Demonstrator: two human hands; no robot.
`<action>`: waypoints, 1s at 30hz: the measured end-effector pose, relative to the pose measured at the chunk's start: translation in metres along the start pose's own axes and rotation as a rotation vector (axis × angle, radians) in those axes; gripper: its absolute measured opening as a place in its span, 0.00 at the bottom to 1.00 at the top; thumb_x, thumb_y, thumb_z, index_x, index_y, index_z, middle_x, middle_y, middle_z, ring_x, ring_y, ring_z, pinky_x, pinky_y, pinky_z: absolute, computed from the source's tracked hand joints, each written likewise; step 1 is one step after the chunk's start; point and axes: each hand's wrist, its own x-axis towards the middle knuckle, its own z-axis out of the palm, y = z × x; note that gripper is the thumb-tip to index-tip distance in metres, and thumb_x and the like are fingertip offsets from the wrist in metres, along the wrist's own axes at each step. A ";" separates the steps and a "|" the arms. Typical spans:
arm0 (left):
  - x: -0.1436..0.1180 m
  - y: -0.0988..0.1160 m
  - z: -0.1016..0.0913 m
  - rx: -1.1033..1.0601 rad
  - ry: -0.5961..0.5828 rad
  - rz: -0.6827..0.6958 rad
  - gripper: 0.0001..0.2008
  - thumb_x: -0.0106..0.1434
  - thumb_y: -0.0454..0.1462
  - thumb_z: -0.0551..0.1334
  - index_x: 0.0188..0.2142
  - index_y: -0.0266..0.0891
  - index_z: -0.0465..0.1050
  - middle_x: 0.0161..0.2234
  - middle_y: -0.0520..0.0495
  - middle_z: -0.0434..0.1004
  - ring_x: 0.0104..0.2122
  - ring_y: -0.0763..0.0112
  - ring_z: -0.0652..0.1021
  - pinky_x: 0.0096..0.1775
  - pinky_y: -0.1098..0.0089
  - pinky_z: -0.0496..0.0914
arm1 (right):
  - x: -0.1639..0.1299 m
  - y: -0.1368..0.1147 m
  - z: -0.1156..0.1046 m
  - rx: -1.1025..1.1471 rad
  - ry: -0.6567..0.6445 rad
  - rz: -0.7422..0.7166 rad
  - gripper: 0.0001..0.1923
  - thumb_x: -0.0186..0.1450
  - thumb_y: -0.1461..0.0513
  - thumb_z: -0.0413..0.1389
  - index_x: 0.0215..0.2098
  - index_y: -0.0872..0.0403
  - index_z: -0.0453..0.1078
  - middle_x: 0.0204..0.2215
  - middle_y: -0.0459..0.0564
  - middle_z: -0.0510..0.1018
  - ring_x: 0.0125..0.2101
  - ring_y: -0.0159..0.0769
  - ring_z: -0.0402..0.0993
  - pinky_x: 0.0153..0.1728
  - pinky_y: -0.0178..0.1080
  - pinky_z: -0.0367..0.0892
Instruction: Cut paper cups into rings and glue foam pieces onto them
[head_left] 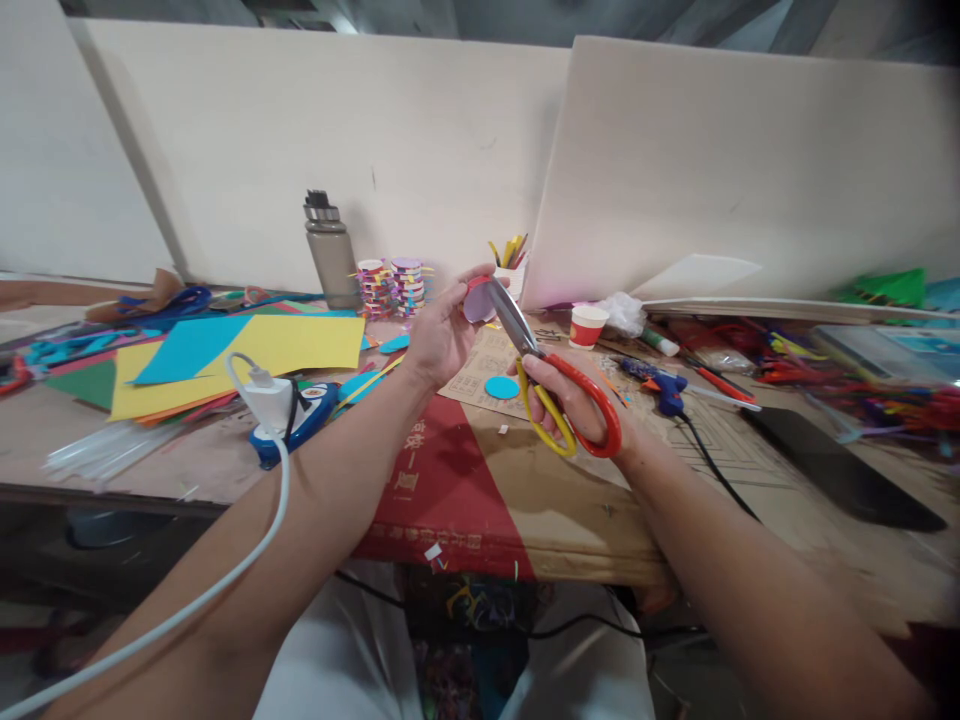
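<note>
Presently, left hand (pixel 439 335): pinching lilac-and-red paper piece (pixel 478 303)
Right hand (pixel 559 388): gripping red-and-yellow-handled scissors (pixel 529 341)
Blades (pixel 511 312): apparently trimming; next move needs steady paper

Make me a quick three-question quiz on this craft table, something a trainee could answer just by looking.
1. Multiple choice: what is the right hand holding?
A: pliers
B: scissors
C: a ruler

2. True or false: in this view, the bottle stands to the left of the red-and-white cup.

3. Fill in the colour: the disc lying near the scissors is ____.

Key: 1. B; 2. True; 3. blue
</note>
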 end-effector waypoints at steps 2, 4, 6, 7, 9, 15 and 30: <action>0.000 0.000 0.000 0.010 0.005 -0.002 0.17 0.63 0.42 0.57 0.48 0.39 0.74 0.51 0.41 0.78 0.57 0.55 0.73 0.60 0.54 0.63 | 0.000 0.000 0.000 -0.001 0.000 0.006 0.22 0.65 0.43 0.52 0.35 0.53 0.70 0.15 0.42 0.70 0.12 0.27 0.64 0.11 0.29 0.60; 0.000 0.000 0.001 0.020 0.015 -0.004 0.17 0.63 0.42 0.57 0.48 0.39 0.74 0.51 0.41 0.78 0.57 0.55 0.73 0.60 0.54 0.63 | 0.000 -0.001 0.000 -0.001 0.000 0.004 0.22 0.65 0.43 0.52 0.34 0.53 0.70 0.15 0.42 0.70 0.12 0.27 0.64 0.11 0.29 0.60; -0.001 0.000 0.001 0.025 0.022 0.002 0.17 0.63 0.42 0.57 0.48 0.39 0.74 0.51 0.41 0.78 0.57 0.55 0.73 0.60 0.54 0.62 | 0.000 -0.001 0.000 -0.006 -0.001 -0.007 0.22 0.65 0.43 0.52 0.33 0.54 0.70 0.15 0.42 0.70 0.12 0.27 0.64 0.11 0.29 0.60; -0.001 0.000 0.001 0.026 0.023 0.007 0.17 0.63 0.42 0.57 0.48 0.39 0.74 0.50 0.41 0.78 0.57 0.55 0.73 0.60 0.54 0.63 | 0.000 -0.001 0.000 -0.008 -0.002 -0.011 0.22 0.65 0.44 0.52 0.33 0.53 0.70 0.15 0.42 0.70 0.12 0.27 0.64 0.11 0.29 0.60; -0.001 0.000 0.001 0.028 0.022 0.017 0.17 0.62 0.42 0.57 0.48 0.39 0.74 0.50 0.41 0.78 0.57 0.56 0.73 0.60 0.54 0.63 | 0.000 -0.001 0.000 -0.010 -0.003 -0.014 0.21 0.65 0.44 0.52 0.33 0.53 0.69 0.14 0.42 0.70 0.12 0.27 0.63 0.11 0.29 0.59; 0.000 -0.001 0.000 0.062 0.027 0.022 0.16 0.63 0.41 0.57 0.48 0.40 0.75 0.50 0.42 0.79 0.55 0.57 0.74 0.59 0.55 0.64 | 0.000 0.000 0.000 -0.018 0.003 -0.012 0.21 0.65 0.44 0.52 0.33 0.53 0.70 0.14 0.42 0.70 0.12 0.27 0.64 0.11 0.29 0.59; 0.002 -0.001 -0.004 0.078 0.019 0.059 0.14 0.60 0.40 0.59 0.44 0.39 0.76 0.49 0.42 0.79 0.56 0.58 0.74 0.60 0.56 0.63 | 0.001 0.002 -0.003 -0.058 -0.023 -0.077 0.22 0.65 0.43 0.52 0.31 0.52 0.66 0.14 0.41 0.69 0.12 0.26 0.63 0.12 0.29 0.58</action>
